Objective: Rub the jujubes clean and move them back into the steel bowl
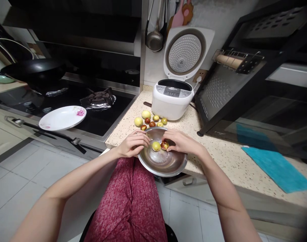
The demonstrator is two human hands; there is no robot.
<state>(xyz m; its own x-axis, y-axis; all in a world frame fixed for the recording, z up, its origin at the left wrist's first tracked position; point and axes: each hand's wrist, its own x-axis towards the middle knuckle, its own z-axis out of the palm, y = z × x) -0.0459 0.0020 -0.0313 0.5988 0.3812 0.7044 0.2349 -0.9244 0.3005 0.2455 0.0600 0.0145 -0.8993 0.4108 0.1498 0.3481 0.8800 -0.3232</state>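
The left hand (134, 144) is loosely curved at the left rim of a round, shallow, silvery metal bowl (163, 165), its fingertips over the inside; whether it grips the rim cannot be told. The right hand (180, 142) reaches over the opposite side, fingers and thumb bent around a small, round, mottled red-brown fruit (164, 145); whether they grasp it or only touch it is unclear.

The bowl is at the front edge of a beige, brown-speckled stone table (221, 164), its near side jutting out past the edge. Behind it are a cluster of small yellow and red-brown fruits (152, 124) and a white, rounded rice cooker (172, 104) with its lid raised. A turquoise cloth (276, 168) lies to the right. Leftward is a black glass stove (123, 101), with a white oval plate bearing pink flowers (62, 119) at its front and a black wok (35, 69) on its far burner.

The red-brown fruit has yellowish patches; just beside it in the bowl is a smooth, round, yellow-green fruit (156, 146).
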